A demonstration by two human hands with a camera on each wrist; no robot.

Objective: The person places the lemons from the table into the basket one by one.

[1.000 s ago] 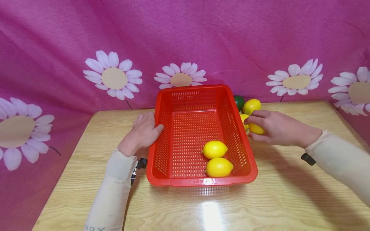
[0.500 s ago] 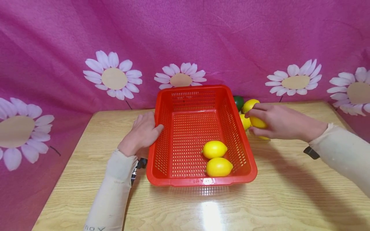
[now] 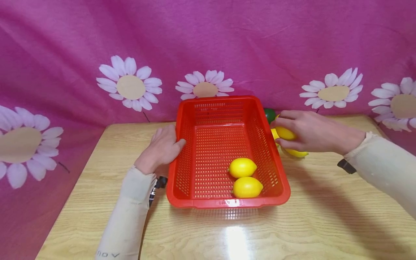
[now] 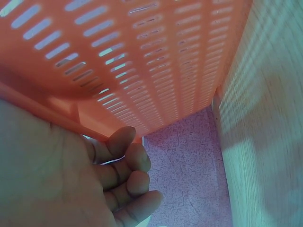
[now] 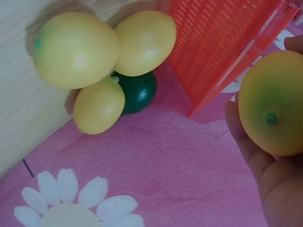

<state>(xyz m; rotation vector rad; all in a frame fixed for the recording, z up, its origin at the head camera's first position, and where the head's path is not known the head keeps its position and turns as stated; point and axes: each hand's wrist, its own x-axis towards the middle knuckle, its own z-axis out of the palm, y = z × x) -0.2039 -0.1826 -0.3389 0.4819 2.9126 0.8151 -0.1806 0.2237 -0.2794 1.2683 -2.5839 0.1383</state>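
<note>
A red perforated plastic basket (image 3: 214, 155) stands on the table with two yellow lemons (image 3: 242, 168) inside, near its front right corner. My left hand (image 3: 162, 146) grips the basket's left rim, thumb over the edge; the left wrist view shows its bent fingers (image 4: 137, 182) outside, under the rim. Just right of the basket, my right hand (image 3: 312, 131) holds a lemon (image 3: 286, 133), also seen as the held lemon (image 5: 272, 104) in the right wrist view. Below that hand another lemon (image 3: 297, 153) rests on the table, partly covered.
Beyond the basket's right side lie several more fruits: a large lemon (image 5: 78, 49), two other lemons (image 5: 144, 42) and a dark green fruit (image 5: 138, 92), clustered together. A pink cloth (image 3: 260, 47) with printed daisies hangs behind the wooden table (image 3: 325, 216).
My right hand has lifted and shifted slightly toward the back with the lemon, uncovering another lemon below it. The left hand keeps its place on the rim.
</note>
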